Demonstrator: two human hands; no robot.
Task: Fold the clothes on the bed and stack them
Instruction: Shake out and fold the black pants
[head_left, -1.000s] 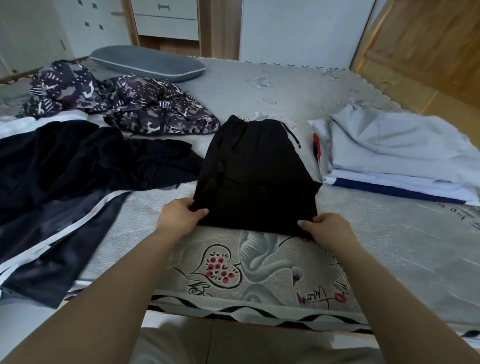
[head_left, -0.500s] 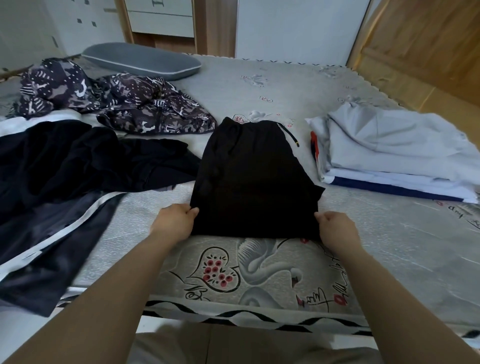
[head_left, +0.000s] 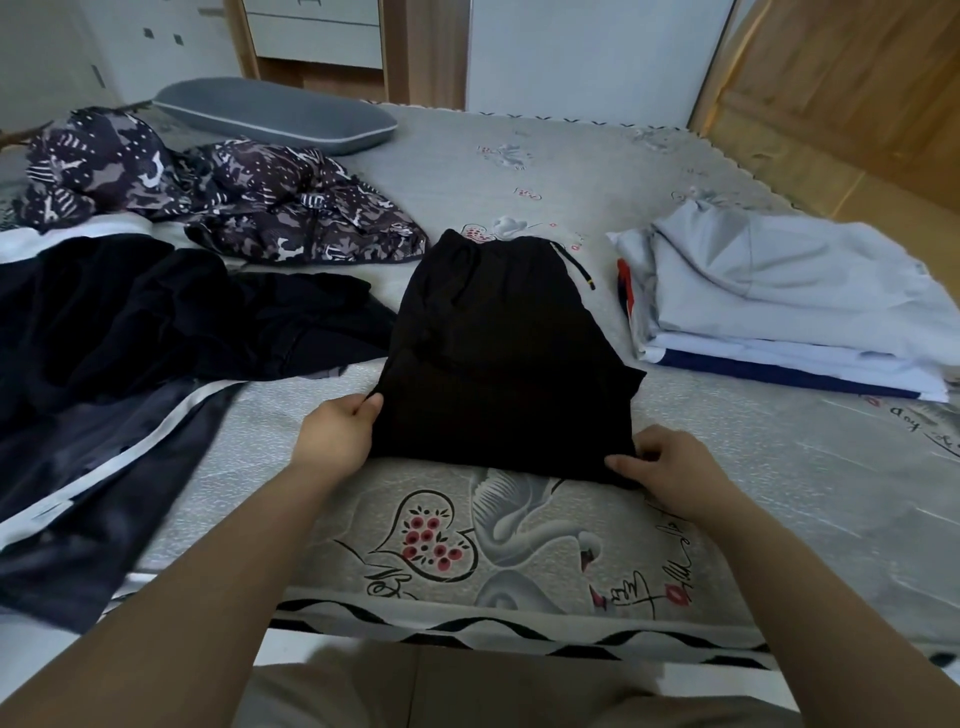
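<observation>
The fingers (head_left: 363, 408) of the left hand (head_left: 336, 439) are pinching the near left corner of a folded pair of black trousers (head_left: 498, 353), thumb and fingertips closed on the cloth. The fingers (head_left: 623, 462) of the right hand (head_left: 670, 467) are curling onto the near right corner and gripping its edge. Both forearms are reaching in from the bottom of the head view.

The trousers are lying in the middle of the bed (head_left: 779, 493), near its front edge, folded into a rough rectangle that is narrowing toward a gathered waistband with a drawstring (head_left: 576, 265) trailing right. The cloth is looking matte, soft and limp.

The step in hand is likely 1 more fold or the lift to the stack. The next move is calling for both corners rising together, so the folded layers are not sliding apart.

To the right, well apart from the trousers, a stack of folded pale clothes (head_left: 789, 306) is sitting with a navy layer at its base. To the left, a dark garment with white stripes (head_left: 130, 374) is sprawling unfolded, slightly glossy. Behind it a crumpled patterned garment (head_left: 234, 202) is lying in a heap, near a smooth grey pillow (head_left: 275, 114). The mattress cover is quilted grey, printed with a swan and a heart.
</observation>
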